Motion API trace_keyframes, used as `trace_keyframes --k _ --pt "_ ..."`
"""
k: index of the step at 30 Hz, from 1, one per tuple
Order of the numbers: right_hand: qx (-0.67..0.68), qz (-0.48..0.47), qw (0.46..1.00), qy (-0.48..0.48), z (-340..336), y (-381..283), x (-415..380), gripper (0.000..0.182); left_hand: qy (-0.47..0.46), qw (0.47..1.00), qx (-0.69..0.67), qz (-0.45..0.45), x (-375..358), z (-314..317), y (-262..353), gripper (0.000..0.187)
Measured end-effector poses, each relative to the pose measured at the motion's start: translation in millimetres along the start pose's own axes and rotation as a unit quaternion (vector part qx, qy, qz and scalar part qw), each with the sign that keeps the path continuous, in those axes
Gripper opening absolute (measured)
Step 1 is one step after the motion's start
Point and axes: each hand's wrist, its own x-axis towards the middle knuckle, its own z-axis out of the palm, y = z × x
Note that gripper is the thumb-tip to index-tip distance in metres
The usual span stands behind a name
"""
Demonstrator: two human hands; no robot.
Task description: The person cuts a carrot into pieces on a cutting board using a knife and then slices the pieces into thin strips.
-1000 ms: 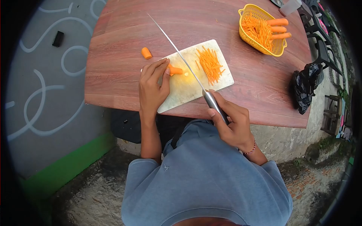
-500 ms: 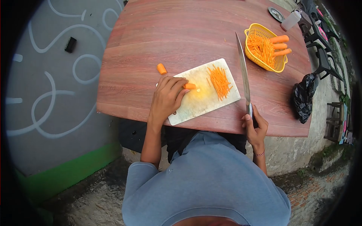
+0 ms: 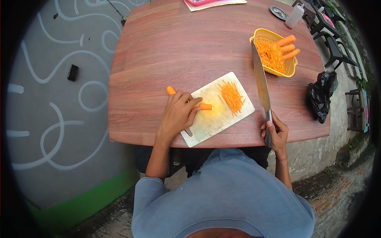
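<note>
My left hand rests at the left side of a white cutting board, its fingers closed around a carrot piece whose cut end points right. Another carrot piece lies on the table just beyond that hand. Thin carrot strips are heaped on the board's right part. To the right of the board, my right hand grips the handle of a large knife. Its blade points away from me, the broad side showing, and the tip overlaps the basket's left edge in view.
A yellow basket holds carrot strips and several whole carrots on the wooden table. A black plastic bag hangs at the right edge. Toward the back right are a squeeze bottle and a metal dish. Chairs stand beyond.
The view has shifted, bringing a pink item at the table's far edge into sight. The knife has turned in my right hand, showing more of its broad side. My left hand still holds the carrot piece.
</note>
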Motion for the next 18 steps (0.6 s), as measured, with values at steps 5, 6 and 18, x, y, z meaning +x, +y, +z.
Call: trace_keyframes --k 5,6,18 --pt "-0.003 -0.004 1.000 0.004 -0.9 1.5 0.7 0.047 0.095 0.994 -0.052 -0.011 1.7 12.6 -11.3 0.028" --pt "-0.007 -0.010 1.000 -0.004 -1.0 1.2 0.4 0.047 0.092 0.994 -0.055 -0.008 0.9 15.1 -15.3 0.028" --pt "-0.002 0.008 0.999 0.033 1.0 2.9 -0.7 0.049 0.109 0.990 -0.078 0.035 -1.8 16.0 -8.1 0.034"
